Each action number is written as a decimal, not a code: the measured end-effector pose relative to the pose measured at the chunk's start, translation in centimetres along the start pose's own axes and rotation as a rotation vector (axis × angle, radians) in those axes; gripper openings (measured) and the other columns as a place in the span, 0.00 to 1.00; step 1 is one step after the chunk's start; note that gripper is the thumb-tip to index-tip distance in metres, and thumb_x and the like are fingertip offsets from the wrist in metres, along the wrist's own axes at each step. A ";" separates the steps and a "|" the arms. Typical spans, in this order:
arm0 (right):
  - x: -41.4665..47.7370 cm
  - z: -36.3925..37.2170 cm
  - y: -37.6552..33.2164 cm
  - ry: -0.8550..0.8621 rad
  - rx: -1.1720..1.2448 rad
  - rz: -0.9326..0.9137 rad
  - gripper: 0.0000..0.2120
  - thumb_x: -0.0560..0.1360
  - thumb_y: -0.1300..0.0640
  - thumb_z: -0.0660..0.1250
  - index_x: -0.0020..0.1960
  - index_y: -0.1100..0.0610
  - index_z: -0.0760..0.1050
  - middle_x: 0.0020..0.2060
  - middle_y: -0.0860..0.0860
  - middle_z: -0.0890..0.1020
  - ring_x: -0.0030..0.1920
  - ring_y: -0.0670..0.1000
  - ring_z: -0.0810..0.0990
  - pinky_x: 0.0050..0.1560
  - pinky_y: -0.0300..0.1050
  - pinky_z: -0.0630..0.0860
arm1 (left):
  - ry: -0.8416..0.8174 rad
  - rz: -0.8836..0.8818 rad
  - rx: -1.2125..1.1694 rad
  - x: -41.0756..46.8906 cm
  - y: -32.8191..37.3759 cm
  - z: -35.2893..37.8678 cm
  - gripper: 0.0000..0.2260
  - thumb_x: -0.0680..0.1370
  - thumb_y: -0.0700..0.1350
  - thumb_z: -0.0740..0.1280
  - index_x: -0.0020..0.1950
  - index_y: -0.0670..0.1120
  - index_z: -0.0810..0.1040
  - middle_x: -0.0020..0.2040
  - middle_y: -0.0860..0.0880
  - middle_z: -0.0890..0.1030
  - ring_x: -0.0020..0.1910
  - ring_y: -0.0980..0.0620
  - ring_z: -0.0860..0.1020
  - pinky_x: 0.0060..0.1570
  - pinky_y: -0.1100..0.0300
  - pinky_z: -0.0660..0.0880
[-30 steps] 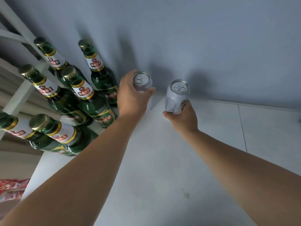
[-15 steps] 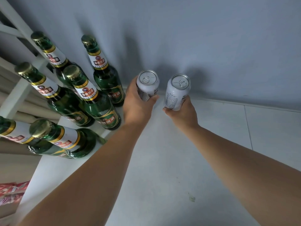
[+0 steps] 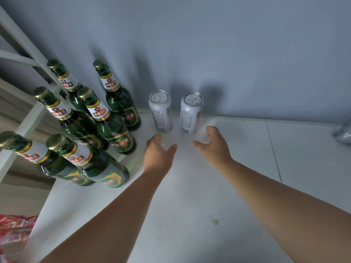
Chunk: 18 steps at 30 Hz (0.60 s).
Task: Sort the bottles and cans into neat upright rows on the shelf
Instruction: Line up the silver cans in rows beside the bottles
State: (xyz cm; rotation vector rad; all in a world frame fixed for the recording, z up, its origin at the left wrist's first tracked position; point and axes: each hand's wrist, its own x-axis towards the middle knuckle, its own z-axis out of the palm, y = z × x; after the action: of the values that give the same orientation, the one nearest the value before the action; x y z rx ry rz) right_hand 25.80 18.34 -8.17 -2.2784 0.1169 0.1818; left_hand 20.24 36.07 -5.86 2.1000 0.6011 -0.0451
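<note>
From the head view, we see two white cans standing upright at the back edge of the shelf (image 3: 190,186), against the wall. The left can (image 3: 160,111) and the right can (image 3: 191,112) stand near each other with a small gap between them, just to the right of six green bottles that stand in two columns toward the shelf's back left corner; the nearest of these is the back-row bottle (image 3: 117,95).

Our left hand (image 3: 158,154) hangs just in front of the left can, fingers spread and curved, gripping nothing. Our right hand (image 3: 214,147) hangs just in front of the right can, likewise spread, thumb apart from the fingers, empty. Neither hand touches a can.

We judge the step in hand to be the release of this pair, which starts a can row beside the bottles. At the far right edge of the shelf a silvery, blurred object (image 3: 343,133) lies; we cannot tell what it is. The next move, we think, calls for fetching more cans and setting them in line with these two without knocking them.
</note>
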 end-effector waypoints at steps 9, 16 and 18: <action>-5.0 -6.1 4.2 0.076 0.061 -0.004 0.28 0.74 0.48 0.73 0.70 0.58 0.71 0.64 0.51 0.77 0.64 0.50 0.77 0.63 0.46 0.73 | -0.134 0.110 0.088 -5.3 2.7 4.1 0.21 0.78 0.54 0.70 0.69 0.49 0.74 0.65 0.53 0.76 0.60 0.56 0.76 0.55 0.62 0.70; -9.9 -14.7 11.3 0.186 0.028 0.077 0.26 0.75 0.47 0.72 0.68 0.56 0.73 0.60 0.50 0.78 0.61 0.49 0.78 0.61 0.44 0.74 | -0.292 0.239 0.149 -9.6 8.3 11.2 0.16 0.79 0.51 0.69 0.64 0.48 0.78 0.59 0.54 0.81 0.54 0.58 0.77 0.54 0.62 0.70; -11.4 -17.3 13.4 0.235 0.033 0.122 0.26 0.75 0.47 0.72 0.68 0.56 0.73 0.60 0.50 0.78 0.60 0.49 0.78 0.60 0.44 0.73 | -0.348 0.282 0.162 -11.3 10.1 13.8 0.15 0.78 0.51 0.69 0.63 0.48 0.78 0.58 0.54 0.81 0.54 0.58 0.78 0.53 0.62 0.71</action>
State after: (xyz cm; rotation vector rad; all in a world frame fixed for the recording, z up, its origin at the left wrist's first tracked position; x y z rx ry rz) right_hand 14.21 -3.21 -4.98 -2.2542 0.3787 -0.0253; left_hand 17.32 15.96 -3.03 2.2451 0.0934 -0.3015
